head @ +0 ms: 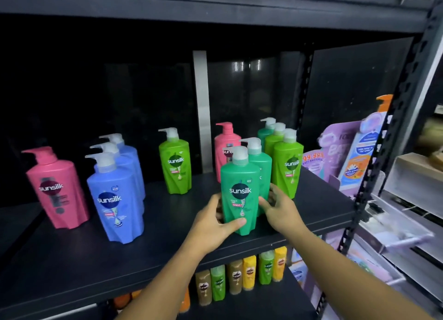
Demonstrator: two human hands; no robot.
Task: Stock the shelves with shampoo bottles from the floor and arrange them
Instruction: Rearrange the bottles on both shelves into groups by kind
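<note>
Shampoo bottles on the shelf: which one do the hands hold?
The front teal-green bottle, foremost in the right-hand cluster, gripped low between the left hand and right hand. No other bottle sits between them.

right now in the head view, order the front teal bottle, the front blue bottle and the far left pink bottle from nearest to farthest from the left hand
1. front teal bottle: gripped by the left hand, right of centre.
2. front blue bottle: to the hand's left, near the shelf front.
3. far left pink bottle: beyond the blue one, farthest left.
</note>
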